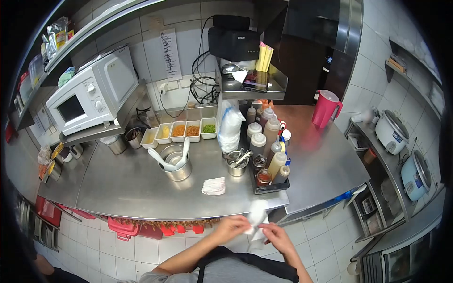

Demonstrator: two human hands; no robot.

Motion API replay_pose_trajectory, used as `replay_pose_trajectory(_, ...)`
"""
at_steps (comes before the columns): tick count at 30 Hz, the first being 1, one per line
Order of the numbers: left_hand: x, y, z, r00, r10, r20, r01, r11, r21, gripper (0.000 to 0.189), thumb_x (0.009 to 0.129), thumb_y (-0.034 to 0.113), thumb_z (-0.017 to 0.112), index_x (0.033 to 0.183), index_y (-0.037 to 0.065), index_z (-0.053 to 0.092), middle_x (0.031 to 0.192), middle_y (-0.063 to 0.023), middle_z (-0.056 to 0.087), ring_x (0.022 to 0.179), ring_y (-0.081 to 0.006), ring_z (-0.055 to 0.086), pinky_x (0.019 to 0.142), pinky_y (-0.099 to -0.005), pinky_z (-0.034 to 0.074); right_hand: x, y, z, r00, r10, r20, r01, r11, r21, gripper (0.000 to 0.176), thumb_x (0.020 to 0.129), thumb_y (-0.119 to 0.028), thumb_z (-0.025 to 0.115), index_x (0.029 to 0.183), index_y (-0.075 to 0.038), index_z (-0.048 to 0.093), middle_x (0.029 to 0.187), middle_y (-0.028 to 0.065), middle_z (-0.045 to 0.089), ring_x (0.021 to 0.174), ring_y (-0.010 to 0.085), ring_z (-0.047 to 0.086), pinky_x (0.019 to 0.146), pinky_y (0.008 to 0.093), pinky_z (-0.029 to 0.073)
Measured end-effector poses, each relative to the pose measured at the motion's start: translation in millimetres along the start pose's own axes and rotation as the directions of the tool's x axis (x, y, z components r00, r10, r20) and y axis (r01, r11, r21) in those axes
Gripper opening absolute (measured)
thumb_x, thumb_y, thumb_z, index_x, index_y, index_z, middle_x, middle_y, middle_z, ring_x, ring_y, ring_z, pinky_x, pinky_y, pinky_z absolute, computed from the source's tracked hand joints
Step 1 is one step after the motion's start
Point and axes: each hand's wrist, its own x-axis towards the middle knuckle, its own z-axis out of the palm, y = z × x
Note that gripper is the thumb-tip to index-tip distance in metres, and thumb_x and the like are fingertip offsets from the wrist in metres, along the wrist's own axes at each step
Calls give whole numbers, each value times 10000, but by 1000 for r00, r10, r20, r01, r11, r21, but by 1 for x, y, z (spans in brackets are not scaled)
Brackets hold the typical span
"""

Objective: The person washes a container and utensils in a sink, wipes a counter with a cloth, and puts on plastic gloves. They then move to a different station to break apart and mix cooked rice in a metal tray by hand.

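My left hand [230,228] pinches a thin white sheet [257,213], crumpled and blurred, in front of the counter's front edge. The fingers of my right hand [278,238] are closed on the same sheet from the other side. I cannot tell whether it is paper or plastic. On the steel counter [127,181], ahead and to the left, lies a folded white cloth [213,186]. Behind the cloth, a steel cup [237,170] holds several utensils. A black tray [271,188] of sauce bottles and jars stands ahead of my right hand.
A steel pot [178,175] with white-handled utensils stands left of the cup. Trays of chopped toppings [178,131] line the back, by a wrapped white bundle [230,129]. A pink pitcher [325,109] stands at right; a microwave [89,94] sits on a shelf at left.
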Motion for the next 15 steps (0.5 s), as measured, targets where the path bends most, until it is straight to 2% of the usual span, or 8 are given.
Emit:
replay_pose_trajectory(1,8,9,12,992,103,74,-104,995,6,113,825,85,616,899,17,668,887,-78,622,790,-159,590,675,-259,464,4,3,0,999,35,-7,-35,999,6,168,849,-160,606,903,-8,652,794,10,524,698,103,517,604,238,477)
replay_pose_trajectory(4,24,9,22,993,68,93,-66,998,-19,118,820,95,629,892,9,665,869,-76,626,760,-169,595,669,-263,467,13,12,-9,986,-105,-127,95,992,-86,237,819,-245,656,832,-9,661,744,26,563,649,106,520,595,249,445)
replay_pose_trajectory(5,28,4,20,993,70,96,-69,998,-4,117,827,98,622,885,6,663,861,-73,629,748,-160,591,664,-262,466,14,13,-15,983,-115,-144,92,983,-157,243,812,-242,670,739,-10,650,670,-4,568,637,85,489,589,239,405)
replay_pose_trajectory(8,38,-5,16,983,73,168,-58,994,-93,115,833,93,615,890,5,661,862,-73,628,759,-149,586,674,-258,462,10,6,-20,987,-70,-145,59,995,-81,249,803,-235,684,691,-18,631,652,-27,560,645,62,471,574,220,384)
replay_pose_trajectory(9,43,-11,18,978,100,184,-71,985,-159,114,838,82,607,898,1,658,863,-78,627,783,-141,580,695,-251,454,11,7,-18,984,-51,-171,51,999,-3,246,792,-222,698,663,-27,621,641,-39,556,635,47,464,570,211,380)
replay_pose_trajectory(12,63,-22,18,967,73,243,8,949,-315,120,857,74,589,891,-26,645,878,-72,616,828,-124,559,731,-235,437,16,7,-22,965,-9,-263,23,998,53,226,790,-203,701,667,-29,625,633,-42,558,610,41,457,566,201,374)
replay_pose_trajectory(15,88,-28,11,949,97,300,21,930,-368,122,867,72,580,907,-28,638,923,-59,605,851,-109,547,743,-226,428,25,7,-30,942,-34,-333,81,988,129,180,797,-163,689,702,-20,634,640,-38,575,614,46,475,577,199,386)
